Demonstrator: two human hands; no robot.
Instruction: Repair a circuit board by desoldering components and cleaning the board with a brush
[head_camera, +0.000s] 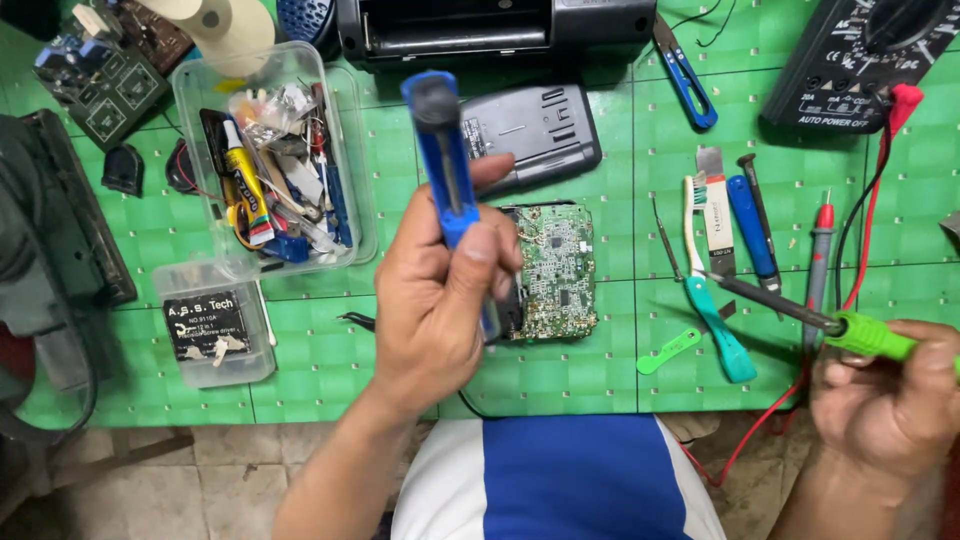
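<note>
The left hand (435, 300) is holding a blue desoldering pump (447, 165) upright, fingers wrapped round the lower barrel and the thumb lying along its side, with the black plunger end pointing up and away from the bench. The right hand (885, 400) is gripping the green handle of a soldering iron (790, 305), fist closed around it, and the dark metal tip is reaching left over the green cutting mat (600, 370) toward a teal toothbrush (715, 320) and a pair of tweezers (668, 240). The green circuit board (558, 270) is lying flat on the mat just right of the left hand and partly hidden by it, below a grey plastic housing (540, 135). Both tools are well apart from the board, so neither is working on a joint. As a judgement, clean work here is calling for the iron tip to be settling on 1 pad only, with the pump nozzle brought right beside it and the plunger already cocked; whether it is cocked I cannot tell. The hot tip is passing close to the toothbrush, which looks at risk of melting. A clear plastic box (355, 150) of small parts and glue is sitting to the left, and a multimeter (860, 60) with red and black leads is lying at the upper right.
</note>
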